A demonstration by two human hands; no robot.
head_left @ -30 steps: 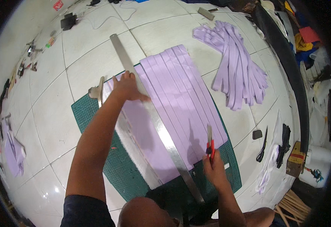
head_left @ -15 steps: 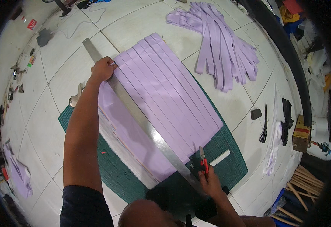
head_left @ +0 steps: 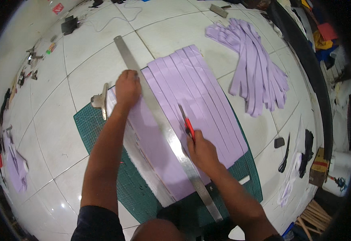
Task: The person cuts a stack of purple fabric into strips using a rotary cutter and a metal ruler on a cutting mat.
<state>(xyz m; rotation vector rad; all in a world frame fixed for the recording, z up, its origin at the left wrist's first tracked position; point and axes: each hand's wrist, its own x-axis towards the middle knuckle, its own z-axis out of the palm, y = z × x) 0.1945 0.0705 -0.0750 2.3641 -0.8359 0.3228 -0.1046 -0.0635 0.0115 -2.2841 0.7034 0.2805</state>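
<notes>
- Lilac fabric (head_left: 207, 114) lies on the green cutting mat (head_left: 88, 124), its right part lined with parallel cuts, its left part plain.
- Metal ruler (head_left: 173, 141) lies lengthwise across the fabric, between those two parts.
- Left hand (head_left: 128, 89) is curled at the ruler's left side, near its far end; I cannot tell whether the fingers grip anything.
- Right hand (head_left: 202, 152) is closed around a red utility knife (head_left: 190, 128), blade pointing away from the body above the strips; whether it touches cloth is unclear.
- The step in hand looks like slicing strips along the ruler, probably between two strokes.
- Another stroke would call for a firmly pressed ruler, fingers clear, and the blade against its edge.
</notes>
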